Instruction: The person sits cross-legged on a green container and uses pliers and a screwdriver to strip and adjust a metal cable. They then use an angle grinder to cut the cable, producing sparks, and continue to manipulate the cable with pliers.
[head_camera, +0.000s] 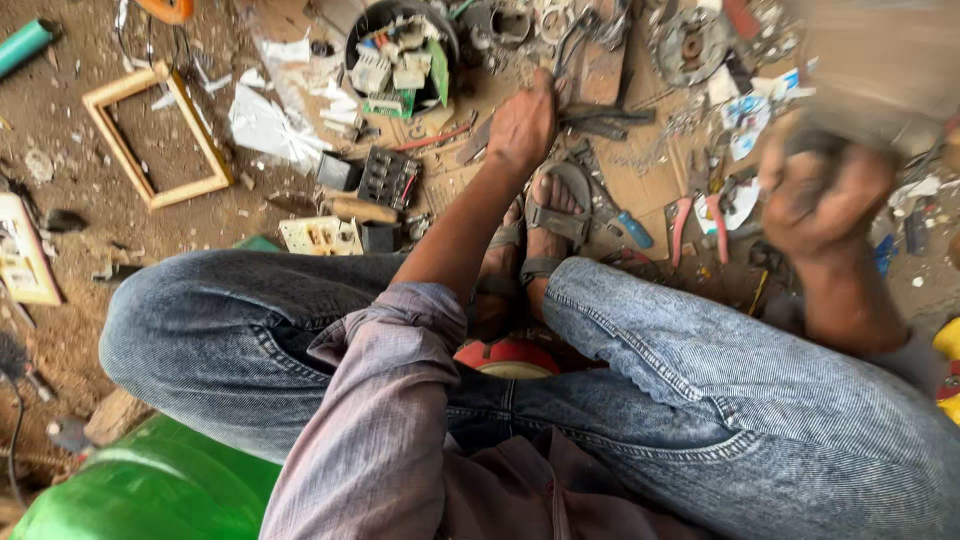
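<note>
Daylit dirt floor (70, 150) strewn with scrap.

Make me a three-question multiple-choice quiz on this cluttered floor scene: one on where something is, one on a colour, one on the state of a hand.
1. Where does the empty wooden frame lie?
A. upper left, on the dirt floor
B. on the person's lap
C. inside the round black tub

2. What colour are the handles of the pliers near the right hand?
A. yellow
B. red-pink
C. white

3. How is the left hand placed?
A. resting on the knee
B. tucked in a pocket
C. stretched forward, down among metal parts past the sandalled feet

Answers: 1 A, the frame lies flat on bare earth at upper left. 2 B, both handles show red-pink. 3 C, the arm reaches out over the feet to the scrap.
</note>
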